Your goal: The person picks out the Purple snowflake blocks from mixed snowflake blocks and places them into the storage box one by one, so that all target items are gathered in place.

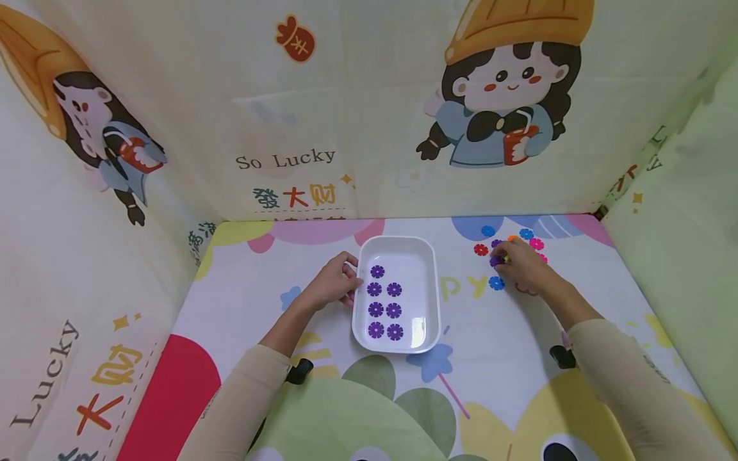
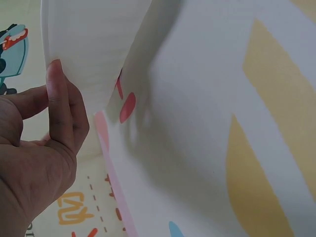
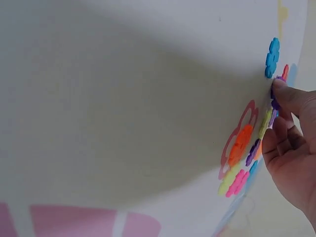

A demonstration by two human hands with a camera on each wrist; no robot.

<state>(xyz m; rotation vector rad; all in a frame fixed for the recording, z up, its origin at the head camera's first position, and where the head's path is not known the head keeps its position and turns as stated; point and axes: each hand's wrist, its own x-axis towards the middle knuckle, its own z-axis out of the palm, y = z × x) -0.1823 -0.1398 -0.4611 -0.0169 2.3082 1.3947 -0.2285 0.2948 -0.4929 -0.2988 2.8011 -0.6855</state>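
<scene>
A white rectangular tray point(image 1: 418, 272) stands in the middle of the table, with several purple snowflake discs point(image 1: 394, 289) laid in two columns along its left side. My left hand point(image 1: 331, 282) pinches the tray's left rim between thumb and fingers; the left wrist view shows the fingertips at the tray wall point(image 2: 89, 54). Over at the far right, my right hand point(image 1: 524, 264) reaches into a spread of coloured discs. Its thumb and index finger pinch a purple snowflake disc point(image 3: 275, 101) at the tabletop. Part of the spread is hidden under this hand.
Around the right hand lie a red disc point(image 1: 481, 250), blue discs point(image 1: 496, 283) and pink discs point(image 1: 537, 244). Orange point(image 3: 240, 145) and yellow-green discs point(image 3: 229, 180) show in the right wrist view. Printed cloth walls point(image 1: 375, 128) enclose the table at the back and sides.
</scene>
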